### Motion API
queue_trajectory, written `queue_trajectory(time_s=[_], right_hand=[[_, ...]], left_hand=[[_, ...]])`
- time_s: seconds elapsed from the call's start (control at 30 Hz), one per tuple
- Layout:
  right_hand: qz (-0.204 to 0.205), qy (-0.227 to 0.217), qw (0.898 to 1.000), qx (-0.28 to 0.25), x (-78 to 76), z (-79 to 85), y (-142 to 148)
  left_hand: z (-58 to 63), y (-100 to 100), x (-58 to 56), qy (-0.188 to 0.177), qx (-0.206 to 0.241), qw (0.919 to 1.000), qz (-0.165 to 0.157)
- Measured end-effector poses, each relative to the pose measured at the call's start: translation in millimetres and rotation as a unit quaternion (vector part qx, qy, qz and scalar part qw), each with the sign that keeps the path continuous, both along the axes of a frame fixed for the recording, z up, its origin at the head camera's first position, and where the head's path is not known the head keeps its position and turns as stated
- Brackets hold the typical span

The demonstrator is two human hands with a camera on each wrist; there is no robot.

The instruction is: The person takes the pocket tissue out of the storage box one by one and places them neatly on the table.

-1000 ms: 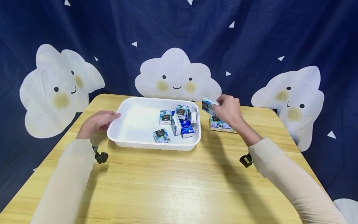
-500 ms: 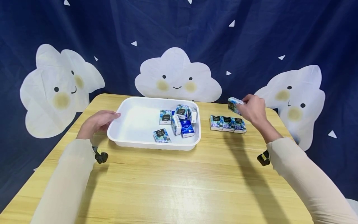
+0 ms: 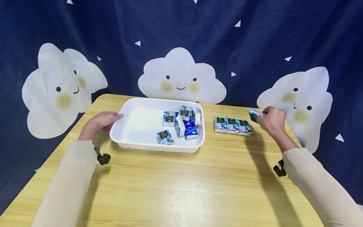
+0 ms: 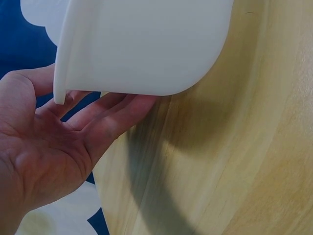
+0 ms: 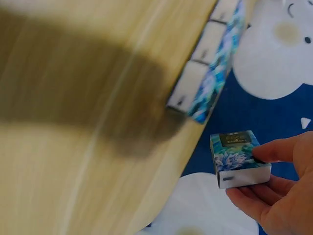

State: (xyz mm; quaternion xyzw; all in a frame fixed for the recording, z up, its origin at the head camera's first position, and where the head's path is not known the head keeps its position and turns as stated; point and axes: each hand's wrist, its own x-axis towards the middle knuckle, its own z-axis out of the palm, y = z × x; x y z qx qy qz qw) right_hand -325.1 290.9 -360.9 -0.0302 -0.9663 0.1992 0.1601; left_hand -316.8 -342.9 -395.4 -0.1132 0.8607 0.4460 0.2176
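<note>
Box [image 5: 238,159] in right hand [image 3: 273,121] near table edge [image 3: 238,108], tray [image 3: 157,147] well apart

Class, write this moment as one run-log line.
Left hand: grips white rectangular plastic tray | Right hand: holds blue floral cardboard box aloft | Three similar boxes: row on light wooden table, right of tray

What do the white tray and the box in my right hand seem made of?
White tray: probably molded plastic, smooth with soft sheen, given its rounded corners and rim. Box in your right hand: likely printed cardboard, given its flat floral panels and straight edges; finish unclear.
</note>
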Motion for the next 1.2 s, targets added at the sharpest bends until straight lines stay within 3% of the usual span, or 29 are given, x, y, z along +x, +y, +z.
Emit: queue_trajectory(time_s=[0.33,0.57,0.9,1.2], right_hand=[[0.010,0.010,0.999,0.039,0.8,-26.4,19],[0.026,-0.039,0.997,0.053,3.7,-40.7,16],[0.056,-0.099,0.987,0.113,7.7,-56.4,9],[0.067,-0.103,0.986,0.110,12.5,-59.5,5]], left_hand=[[-1.6,-1,-2.9,-0.006,-0.007,1.0000,-0.002],[0.6,1,-3.0,-0.007,-0.015,0.9999,-0.005],[1.9,1,-1.9,-0.015,-0.014,0.9998,-0.005],[1.5,2,-0.8,-0.015,-0.007,0.9999,0.005]])
